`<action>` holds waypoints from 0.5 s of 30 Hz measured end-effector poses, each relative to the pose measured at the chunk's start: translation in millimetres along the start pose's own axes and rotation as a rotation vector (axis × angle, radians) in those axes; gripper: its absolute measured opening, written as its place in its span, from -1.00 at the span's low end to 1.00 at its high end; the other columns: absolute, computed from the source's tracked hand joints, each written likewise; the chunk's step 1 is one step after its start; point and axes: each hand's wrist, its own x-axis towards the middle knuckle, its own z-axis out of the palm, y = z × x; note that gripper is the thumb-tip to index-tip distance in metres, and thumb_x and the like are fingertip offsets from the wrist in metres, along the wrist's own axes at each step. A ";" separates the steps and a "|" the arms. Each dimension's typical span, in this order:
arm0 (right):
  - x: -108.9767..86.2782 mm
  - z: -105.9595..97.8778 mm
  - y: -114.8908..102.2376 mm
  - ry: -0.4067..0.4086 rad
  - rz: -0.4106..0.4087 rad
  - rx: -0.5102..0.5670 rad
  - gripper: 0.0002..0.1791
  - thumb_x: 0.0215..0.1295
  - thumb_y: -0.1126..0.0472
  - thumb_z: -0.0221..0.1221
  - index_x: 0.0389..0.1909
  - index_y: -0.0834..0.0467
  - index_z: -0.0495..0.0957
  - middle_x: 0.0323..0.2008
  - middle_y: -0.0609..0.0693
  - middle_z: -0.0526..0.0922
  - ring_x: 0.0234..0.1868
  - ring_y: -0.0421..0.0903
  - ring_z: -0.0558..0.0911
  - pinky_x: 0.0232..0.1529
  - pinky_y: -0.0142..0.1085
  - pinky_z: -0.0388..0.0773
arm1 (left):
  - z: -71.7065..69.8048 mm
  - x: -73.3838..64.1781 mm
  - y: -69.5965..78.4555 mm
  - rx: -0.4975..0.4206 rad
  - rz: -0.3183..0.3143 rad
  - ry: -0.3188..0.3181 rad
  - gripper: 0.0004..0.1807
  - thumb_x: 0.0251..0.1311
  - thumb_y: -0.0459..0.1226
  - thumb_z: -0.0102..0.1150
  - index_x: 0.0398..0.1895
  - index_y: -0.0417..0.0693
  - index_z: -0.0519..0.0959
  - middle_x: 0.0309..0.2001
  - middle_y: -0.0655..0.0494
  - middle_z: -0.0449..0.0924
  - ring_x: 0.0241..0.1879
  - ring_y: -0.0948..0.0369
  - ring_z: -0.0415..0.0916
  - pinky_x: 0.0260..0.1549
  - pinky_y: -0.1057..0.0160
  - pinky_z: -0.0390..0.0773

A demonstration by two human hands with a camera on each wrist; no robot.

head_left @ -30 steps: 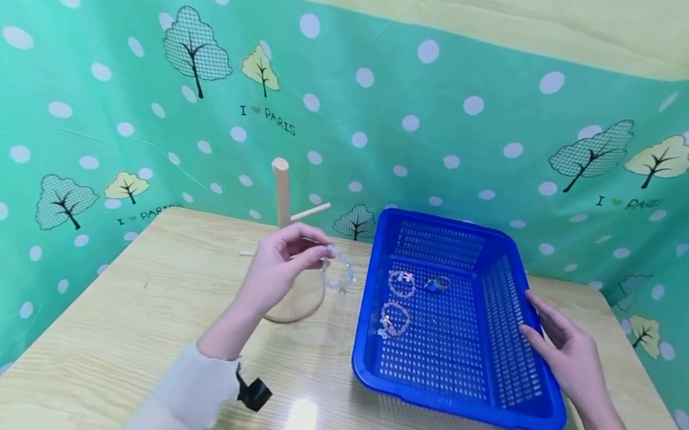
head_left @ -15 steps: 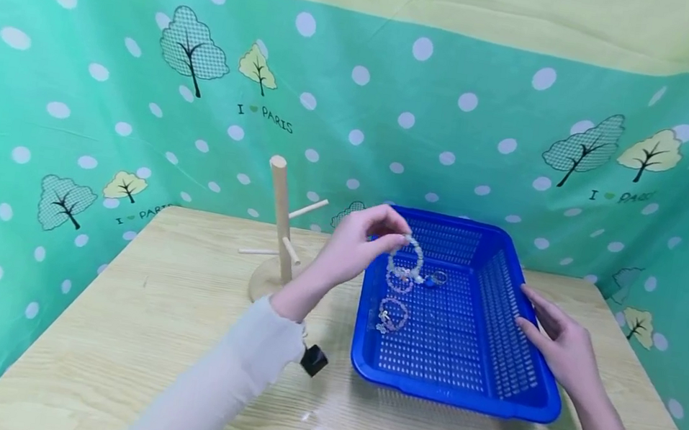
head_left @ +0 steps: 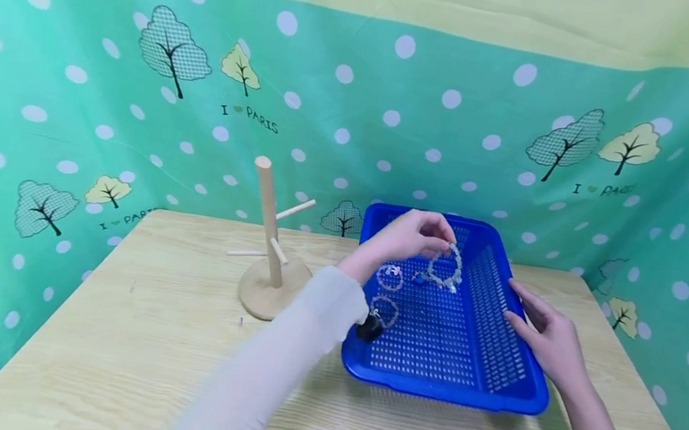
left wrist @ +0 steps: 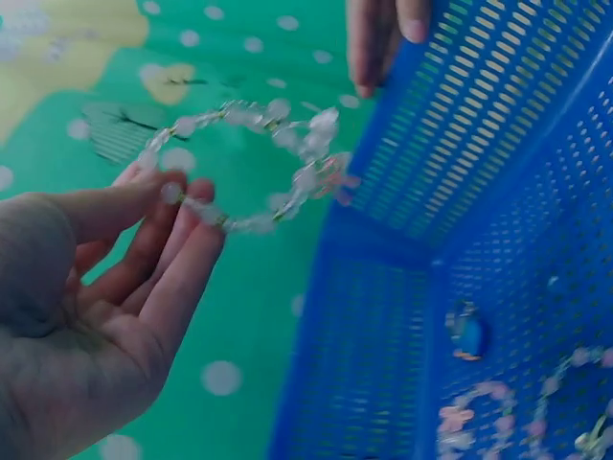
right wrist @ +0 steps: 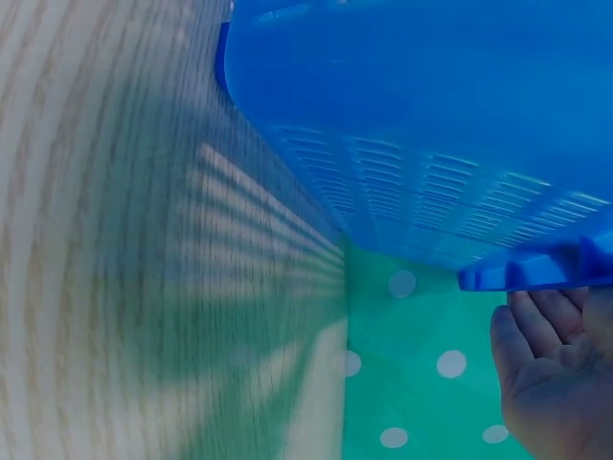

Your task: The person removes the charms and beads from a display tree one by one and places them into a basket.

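A clear beaded bracelet [head_left: 459, 265] hangs from the fingertips of my left hand [head_left: 415, 236], over the far part of the blue plastic basket [head_left: 439, 393]. The left wrist view shows thumb and fingers pinching one side of the bracelet [left wrist: 244, 117], with pale charms at its opposite end. My right hand [head_left: 552, 344] holds the basket's right rim, the thumb lapping over the edge. Inside the basket lie two pink beaded bracelets [head_left: 390, 278] at the left and a small blue trinket [head_left: 420, 278], partly behind the held bracelet. My left wrist camera partly covers the nearer pink bracelet.
A wooden stand [head_left: 267, 219] with side pegs and a round base is left of the basket, beyond my left sleeve [head_left: 280, 359]. Both are on or over a pale wood table [head_left: 124, 346]. A green dotted curtain [head_left: 332, 112] closes off the back and sides.
My left hand has carried the clear bracelet rightward, from in front of the stand to over the basket. My right hand has stayed at the rim. The view has shifted slightly.
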 end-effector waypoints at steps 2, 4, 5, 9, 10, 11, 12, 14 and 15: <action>1.0 0.1 -0.8 -0.006 0.010 -0.004 -0.41 0.45 0.16 0.18 0.45 0.10 0.33 0.36 0.36 0.40 0.31 0.37 0.41 0.00 -0.84 0.27 | 5.4 8.8 -8.1 -0.038 -0.064 -0.074 -0.87 0.40 -0.40 0.10 -0.08 -0.23 0.58 -0.04 -0.15 0.67 -0.02 0.04 0.64 -0.06 0.27 0.67; 1.8 0.4 -1.4 -0.011 0.015 -0.001 -0.41 0.45 0.16 0.17 0.45 0.10 0.32 0.36 0.36 0.39 0.29 0.42 0.40 0.00 -0.84 0.27 | 10.7 14.9 -17.7 -0.053 -0.123 -0.143 -0.88 0.40 -0.43 0.08 -0.09 -0.26 0.57 -0.04 -0.17 0.66 0.05 -0.06 0.62 -0.06 0.24 0.68; 2.1 0.7 -1.6 -0.013 0.016 0.000 -0.41 0.45 0.16 0.18 0.45 0.10 0.32 0.36 0.36 0.40 0.29 0.41 0.40 0.00 -0.84 0.28 | 13.3 17.1 -22.7 -0.053 -0.148 -0.177 -0.89 0.39 -0.44 0.08 -0.10 -0.27 0.56 -0.06 -0.16 0.66 0.07 -0.10 0.60 -0.04 0.21 0.68; 2.6 1.2 -2.0 -0.022 0.018 0.009 -0.41 0.44 0.15 0.18 0.45 0.09 0.32 0.37 0.34 0.39 0.33 0.33 0.41 0.01 -0.83 0.29 | 21.5 20.9 -40.9 -0.067 -0.244 -0.310 -0.91 0.39 -0.48 0.05 -0.18 -0.27 0.56 -0.20 -0.06 0.65 0.05 -0.13 0.61 0.07 0.05 0.64; 2.6 1.0 -2.0 -0.024 0.019 0.009 -0.41 0.44 0.15 0.18 0.45 0.09 0.32 0.37 0.34 0.39 0.34 0.30 0.41 0.01 -0.83 0.29 | 23.1 21.4 -44.5 -0.062 -0.264 -0.335 -0.91 0.40 -0.48 0.04 -0.21 -0.25 0.56 -0.24 -0.02 0.64 0.01 -0.09 0.63 0.07 0.05 0.64; 2.5 0.7 -1.9 -0.024 0.021 0.011 -0.41 0.44 0.15 0.18 0.45 0.09 0.32 0.38 0.33 0.39 0.35 0.28 0.41 0.01 -0.83 0.29 | 24.4 22.1 -47.4 -0.054 -0.285 -0.357 -0.90 0.40 -0.49 0.03 -0.23 -0.23 0.56 -0.27 0.00 0.63 -0.05 -0.04 0.64 0.05 0.08 0.65; 2.3 0.3 -1.7 -0.023 0.024 0.012 -0.41 0.44 0.15 0.18 0.45 0.09 0.32 0.38 0.33 0.39 0.35 0.26 0.41 0.02 -0.83 0.29 | 25.5 22.7 -49.6 -0.041 -0.300 -0.371 -0.89 0.40 -0.49 0.03 -0.24 -0.22 0.56 -0.29 0.02 0.63 -0.10 0.01 0.65 0.01 0.11 0.66; 1.8 -0.6 -1.2 -0.021 0.030 0.011 -0.41 0.45 0.14 0.18 0.46 0.08 0.32 0.38 0.34 0.38 0.35 0.26 0.41 0.01 -0.83 0.30 | 27.5 25.0 -53.4 -0.005 -0.320 -0.384 -0.87 0.40 -0.49 0.03 -0.26 -0.20 0.57 -0.30 0.04 0.64 -0.19 0.13 0.63 -0.09 0.21 0.68; 1.5 -1.0 -1.0 -0.020 0.033 0.010 -0.41 0.45 0.14 0.18 0.46 0.08 0.32 0.38 0.34 0.38 0.35 0.26 0.41 0.00 -0.83 0.30 | 28.4 26.4 -54.8 0.012 -0.330 -0.384 -0.87 0.39 -0.48 0.03 -0.26 -0.19 0.57 -0.29 0.01 0.65 -0.19 0.14 0.64 -0.13 0.24 0.67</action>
